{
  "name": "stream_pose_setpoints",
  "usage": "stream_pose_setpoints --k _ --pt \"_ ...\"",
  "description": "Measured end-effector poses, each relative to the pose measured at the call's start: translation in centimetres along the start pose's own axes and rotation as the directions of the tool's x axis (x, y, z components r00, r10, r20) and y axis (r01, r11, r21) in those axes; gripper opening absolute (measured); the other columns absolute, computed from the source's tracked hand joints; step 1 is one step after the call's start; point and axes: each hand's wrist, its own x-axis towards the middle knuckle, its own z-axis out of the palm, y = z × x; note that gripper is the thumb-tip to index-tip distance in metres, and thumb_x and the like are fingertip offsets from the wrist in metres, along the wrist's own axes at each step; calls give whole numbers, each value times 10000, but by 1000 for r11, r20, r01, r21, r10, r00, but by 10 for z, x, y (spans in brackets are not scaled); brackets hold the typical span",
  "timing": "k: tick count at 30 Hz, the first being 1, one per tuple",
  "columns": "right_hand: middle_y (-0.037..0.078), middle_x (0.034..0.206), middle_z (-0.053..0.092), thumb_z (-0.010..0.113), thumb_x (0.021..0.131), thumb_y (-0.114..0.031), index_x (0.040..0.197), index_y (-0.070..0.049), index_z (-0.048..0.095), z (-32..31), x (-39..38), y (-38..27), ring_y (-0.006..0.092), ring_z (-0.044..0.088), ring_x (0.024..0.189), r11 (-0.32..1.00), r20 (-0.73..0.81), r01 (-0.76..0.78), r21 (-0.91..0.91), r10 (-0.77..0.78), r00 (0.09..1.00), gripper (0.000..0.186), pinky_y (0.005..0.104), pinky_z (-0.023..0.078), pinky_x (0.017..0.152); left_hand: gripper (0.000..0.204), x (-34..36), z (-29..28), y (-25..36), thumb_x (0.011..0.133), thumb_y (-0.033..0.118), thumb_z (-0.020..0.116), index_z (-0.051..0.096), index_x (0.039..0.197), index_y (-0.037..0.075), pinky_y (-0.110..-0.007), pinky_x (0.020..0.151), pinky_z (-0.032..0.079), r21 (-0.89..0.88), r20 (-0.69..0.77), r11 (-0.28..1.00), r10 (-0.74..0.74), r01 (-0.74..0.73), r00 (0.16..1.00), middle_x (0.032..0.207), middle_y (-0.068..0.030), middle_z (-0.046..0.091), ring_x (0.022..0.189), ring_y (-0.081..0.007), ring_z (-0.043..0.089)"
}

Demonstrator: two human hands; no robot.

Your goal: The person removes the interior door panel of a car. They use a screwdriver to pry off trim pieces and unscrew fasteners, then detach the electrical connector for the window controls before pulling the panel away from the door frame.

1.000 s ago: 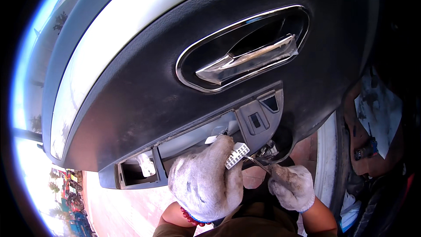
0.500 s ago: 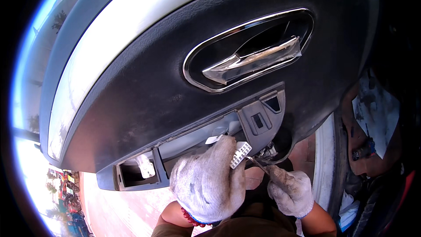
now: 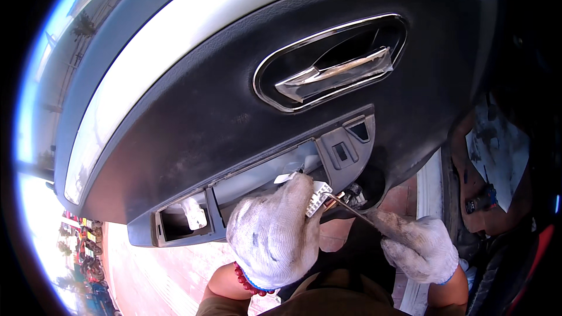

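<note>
In a white knit glove, my left hand [image 3: 272,231] is closed around a white multi-pin wire connector [image 3: 318,200], its face of small square holes turned up and to the right. My right hand [image 3: 422,250], in a stained glove, grips a thin metal rod-like tool [image 3: 358,215] whose handle is hidden. The tool's tip meets the connector's right edge; whether it is inside a hole is too small to tell. Both hands are just below a dark car door panel [image 3: 193,123], at the long opening in its grey armrest trim [image 3: 345,155].
A chrome-rimmed recess holds the door pull handle [image 3: 333,76], partly wrapped in clear film. Left of my hands is a square armrest opening [image 3: 181,219]. Tiled floor [image 3: 170,266] lies below. At right are a pale door sill [image 3: 430,190] and a stained white sheet [image 3: 497,152].
My right hand has moved right, and more of the tool's shaft shows. Its tip has come up to the connector's edge. The left hand keeps the connector, nearly unmoved.
</note>
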Motion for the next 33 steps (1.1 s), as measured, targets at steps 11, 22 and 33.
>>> stream_pose_setpoints --k 11,22,33 --pt "195 1046 759 639 906 -57 1225 104 666 28 -14 43 303 765 839 974 -150 53 218 -21 988 358 348 608 761 299 -4 5 0 852 41 597 678 1126 -49 -389 628 468 22 -28 1000 14 -14 1000 774 -150 685 629 -303 631" --pt "189 974 743 653 910 -74 1264 91 643 45 -6 52 301 728 717 980 -51 67 190 -58 997 391 344 586 664 176 5 6 2 796 84 661 624 966 59 -432 549 505 9 -68 1000 1 0 998 678 -143 618 591 -378 640" --pt "141 884 736 628 950 -121 1324 2 641 20 2 14 299 722 699 992 45 -100 -78 103 994 394 353 584 655 237 6 -8 2 766 46 694 625 993 34 -437 566 469 41 118 999 -31 27 993 690 -146 605 597 -378 603"
